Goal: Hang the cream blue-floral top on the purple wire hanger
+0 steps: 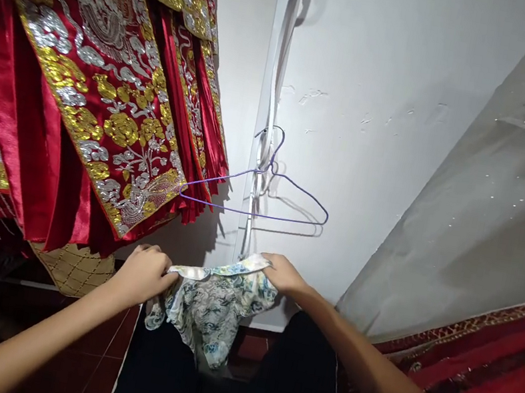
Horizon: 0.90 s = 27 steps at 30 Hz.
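Observation:
A floral garment (218,304), white with blue and yellow-green print, is stretched between my two hands by its upper edge, and its lower part hangs down over my dark trousers. My left hand (146,274) is closed on the left end of that edge, thumb on top. At the right end, my right hand (283,275) grips the cloth, its fingers partly hidden behind it. Just above the garment, a purple wire hanger (252,213) hangs by its hook from a white cord or strap (277,77) along the wall. Nothing hangs on it.
Red garments with gold and silver embroidery (122,97) hang on the left, reaching the hanger's left end. On the right, a translucent cover (491,196) with sparkles drapes above red fabric (505,375). A white wall (392,63) stands ahead, with dark red floor tiles (100,337) below.

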### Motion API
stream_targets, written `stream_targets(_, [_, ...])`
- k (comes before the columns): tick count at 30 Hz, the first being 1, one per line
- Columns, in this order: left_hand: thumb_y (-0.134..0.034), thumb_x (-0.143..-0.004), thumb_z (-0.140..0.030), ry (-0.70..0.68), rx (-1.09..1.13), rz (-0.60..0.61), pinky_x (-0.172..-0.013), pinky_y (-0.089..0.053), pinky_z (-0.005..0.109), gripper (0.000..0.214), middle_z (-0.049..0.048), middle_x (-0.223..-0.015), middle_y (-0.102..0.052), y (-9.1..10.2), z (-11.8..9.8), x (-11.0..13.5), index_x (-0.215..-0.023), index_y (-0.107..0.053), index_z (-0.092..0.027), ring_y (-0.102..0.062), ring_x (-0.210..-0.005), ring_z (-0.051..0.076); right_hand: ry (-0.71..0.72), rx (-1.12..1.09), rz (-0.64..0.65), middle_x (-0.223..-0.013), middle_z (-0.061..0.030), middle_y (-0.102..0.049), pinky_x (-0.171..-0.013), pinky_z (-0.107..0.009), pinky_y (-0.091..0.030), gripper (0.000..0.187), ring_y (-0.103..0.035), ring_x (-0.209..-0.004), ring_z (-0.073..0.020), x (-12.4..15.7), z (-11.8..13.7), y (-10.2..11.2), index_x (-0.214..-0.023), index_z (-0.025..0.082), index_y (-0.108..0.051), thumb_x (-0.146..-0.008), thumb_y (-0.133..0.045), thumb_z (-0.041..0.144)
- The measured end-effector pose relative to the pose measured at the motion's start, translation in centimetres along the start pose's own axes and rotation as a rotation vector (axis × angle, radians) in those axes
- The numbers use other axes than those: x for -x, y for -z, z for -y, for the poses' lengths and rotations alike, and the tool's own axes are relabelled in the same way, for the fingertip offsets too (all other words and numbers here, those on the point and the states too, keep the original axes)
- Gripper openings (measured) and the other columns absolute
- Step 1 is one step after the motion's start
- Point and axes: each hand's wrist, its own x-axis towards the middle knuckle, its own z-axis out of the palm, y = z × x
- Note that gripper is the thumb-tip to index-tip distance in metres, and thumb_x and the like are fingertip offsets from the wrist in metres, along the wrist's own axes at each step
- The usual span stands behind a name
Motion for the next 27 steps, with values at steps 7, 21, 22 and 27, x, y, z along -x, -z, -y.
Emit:
stream_targets(7, [-0.046,-0.089,-0.032,-0.011,0.112,-0.137,-0.097,-0.041,0.043,0.030,0.0150,-0.107,-0.072,1.3,0.8,-1.7,-0.096,-0.072,-0.020,-0.056,-0.115,0.033,0.046,0.102,-0.246,-0.077,-0.0007,-0.067,-0.058,-0.025,-0.035,0.079,-0.055,-0.059,-0.0180,-1.8,2.7,3.3,-0.154,0.022,-0.030,-0.078,-0.048,0.015])
stream_targets(21, [-0.053,-0.088,-0.035,-0.172,0.453,-0.218,-0.105,-0.042,0.041,0.029,0.0097,-0.116,-0.072,4.1,0.6,-3.7,-0.103,-0.074,-0.022,-0.061,-0.115,0.033,-0.117,0.252,-0.207,-0.054,-0.0004,-0.059,-0.051,-0.026,-0.026,0.019,-0.047,-0.050,-0.0145,2.2,2.7,8.9,-0.068,0.019,-0.067,-0.072,-0.049,0.019])
stream_targets(22, [-0.054,-0.088,-0.034,-0.199,0.501,-0.246,-0.107,-0.040,0.040,0.027,0.0087,-0.119,-0.071,4.6,0.5,-4.2,-0.103,-0.074,-0.023,-0.060,-0.118,0.032,-0.107,0.264,-0.215,-0.056,-0.0008,-0.060,-0.052,-0.026,-0.028,0.018,-0.048,-0.052,-0.0150,2.6,3.1,9.5,-0.068,0.019,-0.067,-0.071,-0.049,0.019])
stream_targets(27, [-0.054,-0.089,-0.028,-0.254,0.642,-0.418,-0.104,-0.042,0.037,0.022,0.0074,-0.126,-0.067,6.9,-1.0,-6.7,-0.101,-0.072,-0.022,-0.059,-0.120,0.029,-0.026,0.275,-0.224,-0.067,-0.0023,-0.066,-0.057,-0.025,-0.032,0.018,-0.054,-0.064,-0.0175,3.9,4.4,9.3,-0.070,0.019,-0.065,-0.073,-0.047,0.018])
